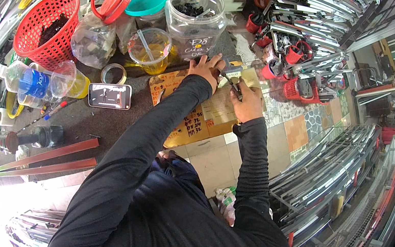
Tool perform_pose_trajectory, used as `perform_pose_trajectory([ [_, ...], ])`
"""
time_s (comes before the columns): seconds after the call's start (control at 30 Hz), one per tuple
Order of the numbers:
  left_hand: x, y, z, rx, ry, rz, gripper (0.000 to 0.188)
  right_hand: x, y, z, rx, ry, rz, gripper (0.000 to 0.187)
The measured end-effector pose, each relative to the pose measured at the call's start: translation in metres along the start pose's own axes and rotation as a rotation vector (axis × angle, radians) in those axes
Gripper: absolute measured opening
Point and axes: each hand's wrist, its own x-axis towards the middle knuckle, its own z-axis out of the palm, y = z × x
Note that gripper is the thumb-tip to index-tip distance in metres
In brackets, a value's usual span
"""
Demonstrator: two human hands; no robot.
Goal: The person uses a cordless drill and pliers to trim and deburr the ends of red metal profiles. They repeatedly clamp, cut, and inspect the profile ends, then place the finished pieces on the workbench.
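Observation:
My left hand [206,70] lies with its fingers spread on the far edge of a cardboard sheet [187,130] with handwriting, below a big clear plastic jar [195,29]. Just right of its fingertips is a small grey piece [233,73] with a pale face. My right hand [249,103] is closed around a dark slim tool [236,90], whose tip points toward the grey piece. The tool's exact kind cannot be made out, as the fingers cover part of it. A pale yellowish flat sheet [220,107] lies under and between my hands.
On the dark bench to the left stand a red perforated basket [49,27], a clear cup of yellow liquid [149,54], a tape roll [114,73], a phone [109,95] and a water bottle [28,80]. Red-brown profiles [47,156] lie nearer. Racks of metal bars [326,175] fill the right.

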Motion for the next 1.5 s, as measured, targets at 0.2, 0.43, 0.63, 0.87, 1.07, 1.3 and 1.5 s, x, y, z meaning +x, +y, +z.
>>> perform_pose_trajectory([
  [0.2, -0.001, 0.002, -0.004, 0.016, -0.058, -0.019, 0.078, 0.003, 0.001, 0.002, 0.000, 0.015, -0.032, 0.051],
  [0.43, -0.005, 0.001, -0.007, 0.042, -0.043, -0.010, 0.078, 0.004, -0.003, -0.002, 0.000, -0.021, -0.011, 0.050],
  [0.63, -0.003, -0.002, 0.002, 0.125, -0.035, 0.014, 0.071, 0.010, -0.004, 0.002, 0.050, 0.032, 0.003, 0.059],
  [0.87, 0.014, -0.007, 0.023, 0.189, -0.053, 0.005, 0.060, 0.020, -0.008, 0.004, 0.166, 0.028, 0.022, 0.051],
  [1.07, -0.002, -0.006, 0.018, 0.091, 0.023, 0.053, 0.059, 0.007, -0.020, -0.009, 0.228, 0.084, -0.045, 0.046],
  [1.3, -0.030, 0.005, 0.017, 0.058, 0.285, 0.098, 0.056, -0.025, -0.026, -0.024, 0.480, 0.188, -0.023, 0.027],
  [1.5, -0.099, 0.011, -0.003, -0.068, 0.242, 0.186, 0.055, -0.065, -0.032, -0.024, 1.241, 0.021, 0.090, 0.027],
])
